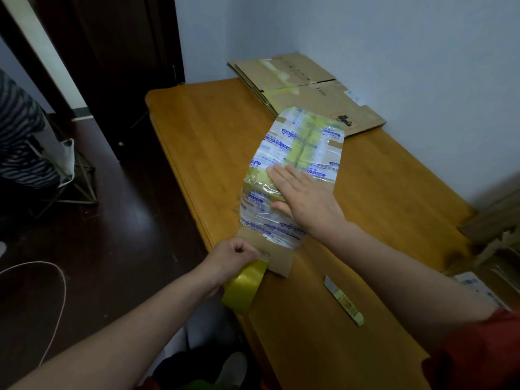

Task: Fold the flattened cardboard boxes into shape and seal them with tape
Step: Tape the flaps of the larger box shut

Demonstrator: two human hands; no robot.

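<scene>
- The left hand [235, 256] is nearest, at the table's near edge. Its fingers are clenched round the top of a yellow tape roll [243, 288], which hangs just past the edge and touches the near end of the box. Held low like this, the roll seems placed to pull a strip tight along the box.
- A knife [343, 300] lies on the table to the right of the roll and apart from both hands, probably kept close for cutting the strip.
- The box [292, 153], the thing being sealed, lies lengthwise on the table [202, 136], running away from the person. Its near end, of bare cardboard, reaches the edge by the left hand. Its upper face is covered in printed clear tape, with yellow tape down the middle. Whether it is fully folded into shape cannot be told from this angle.
- The right hand [305, 198] lies flat on the middle of the box, fingers straight and spread, grasping nothing. It looks set to pin the box down and smooth the tape while the left hand pulls.
- A heap of cardboard [495, 220] sits at the right edge of the table.
- Flattened boxes [315, 88] lie in the far corner against the wall, just beyond the box, apparently waiting their turn.
</scene>
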